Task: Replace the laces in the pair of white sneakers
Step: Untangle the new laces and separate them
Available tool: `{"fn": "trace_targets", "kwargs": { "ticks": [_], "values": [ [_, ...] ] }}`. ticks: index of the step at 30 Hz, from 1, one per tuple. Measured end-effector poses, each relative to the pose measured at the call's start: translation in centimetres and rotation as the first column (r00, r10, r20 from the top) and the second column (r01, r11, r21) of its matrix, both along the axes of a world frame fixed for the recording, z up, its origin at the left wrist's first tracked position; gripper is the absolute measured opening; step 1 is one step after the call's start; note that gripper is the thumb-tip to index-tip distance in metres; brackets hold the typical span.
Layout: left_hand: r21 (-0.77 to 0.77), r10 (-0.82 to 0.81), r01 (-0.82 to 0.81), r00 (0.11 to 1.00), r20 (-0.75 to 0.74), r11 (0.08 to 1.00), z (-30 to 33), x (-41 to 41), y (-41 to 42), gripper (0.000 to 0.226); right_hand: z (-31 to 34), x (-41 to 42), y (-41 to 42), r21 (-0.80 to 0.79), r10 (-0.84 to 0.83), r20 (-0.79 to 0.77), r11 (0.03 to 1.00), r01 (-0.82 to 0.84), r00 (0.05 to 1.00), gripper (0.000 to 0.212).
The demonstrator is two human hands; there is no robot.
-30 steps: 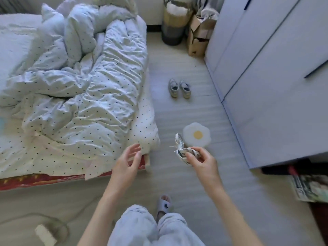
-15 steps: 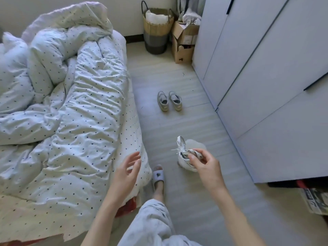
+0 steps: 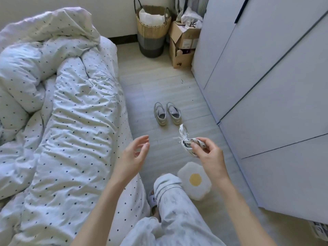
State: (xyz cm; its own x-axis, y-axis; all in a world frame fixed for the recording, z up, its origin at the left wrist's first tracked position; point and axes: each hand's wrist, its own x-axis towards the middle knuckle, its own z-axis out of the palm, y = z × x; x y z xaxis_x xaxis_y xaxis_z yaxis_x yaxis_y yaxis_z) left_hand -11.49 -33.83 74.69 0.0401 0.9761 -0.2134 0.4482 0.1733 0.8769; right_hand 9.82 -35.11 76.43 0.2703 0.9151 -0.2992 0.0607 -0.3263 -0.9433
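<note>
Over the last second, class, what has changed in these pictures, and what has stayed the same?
The person has stepped forward: the sneakers look nearer and the egg-shaped cushion now lies beside the leg. The right hand still pinches the bundled laces; the left hand stays open, empty.

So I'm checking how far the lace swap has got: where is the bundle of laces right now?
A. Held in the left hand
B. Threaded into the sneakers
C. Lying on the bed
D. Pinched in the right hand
D: the right hand pinches the bundle of laces in the air, while the left hand is open and holds nothing, and the sneakers sit apart on the floor.
</note>
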Motion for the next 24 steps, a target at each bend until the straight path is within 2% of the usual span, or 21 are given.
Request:
{"fn": "trace_targets", "kwargs": {
  "ticks": [5, 8, 13, 18, 24],
  "values": [
    [-0.071, 0.028, -0.027, 1.000, 0.013, 0.997, -1.1, 1.1, 4.6, 0.025, -1.4, 1.3, 5.9, -0.045, 0.005, -0.012, 0.999, -0.005, 1.000, 0.014],
    [-0.094, 0.062, -0.062, 0.998, -0.001, 0.994, -1.9, 1.5, 8.4, 0.027, -2.5, 2.4, 11.1, -0.066, 0.061, -0.001, 0.996, -0.061, 0.998, 0.013],
    [-0.111, 0.180, -0.182, 0.983, -0.023, 0.977, -3.2, 3.9, 17.2, 0.029, -4.0, 5.4, 21.1, -0.074, 0.151, -0.017, 0.986, -0.152, 0.988, 0.014],
    [-0.168, 0.281, -0.277, 0.960, -0.002, 0.946, -4.4, 9.7, 27.6, 0.026, -5.0, 10.5, 32.9, -0.092, 0.234, -0.006, 0.968, -0.234, 0.972, 0.015],
    [-0.214, 0.264, -0.247, 0.963, 0.056, 0.945, -5.7, 14.8, 37.9, 0.023, -5.8, 13.9, 44.7, -0.088, 0.315, 0.029, 0.946, -0.312, 0.949, 0.017]
  ]
}}
